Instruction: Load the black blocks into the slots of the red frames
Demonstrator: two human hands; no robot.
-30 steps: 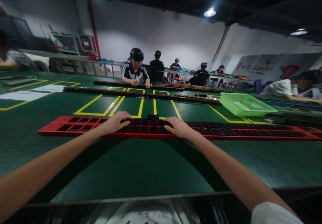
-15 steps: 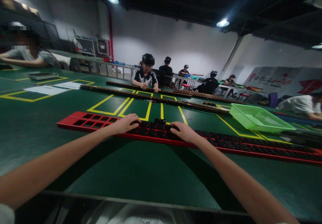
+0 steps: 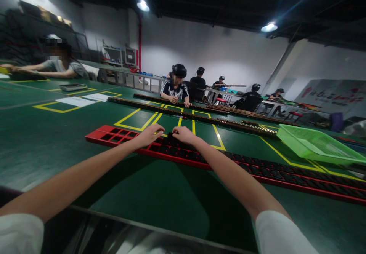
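Observation:
A long red tray (image 3: 98,135) with square slots lies across the table before me. Small black blocks (image 3: 187,155) fill its slots from the middle to the right, while the slots near its left end are bare. Over the middle of the tray, my right hand (image 3: 185,135) pinches a black block (image 3: 170,138) between thumb and fingers. Just left of it, my left hand (image 3: 151,135) hovers above the tray with its fingers curved and slightly apart, nothing visible in them.
A light green plastic basket (image 3: 320,143) sits at the right behind the tray. Long dark strips (image 3: 200,119) run across the green table (image 3: 137,204), marked with yellow tape. White papers (image 3: 76,101) lie at the left. A co-worker (image 3: 175,88) leans on the far side.
My view has turned left, shifting the scene rightward. My right hand has come closer to my left hand and now has hold of the black block that lay on the tray between them.

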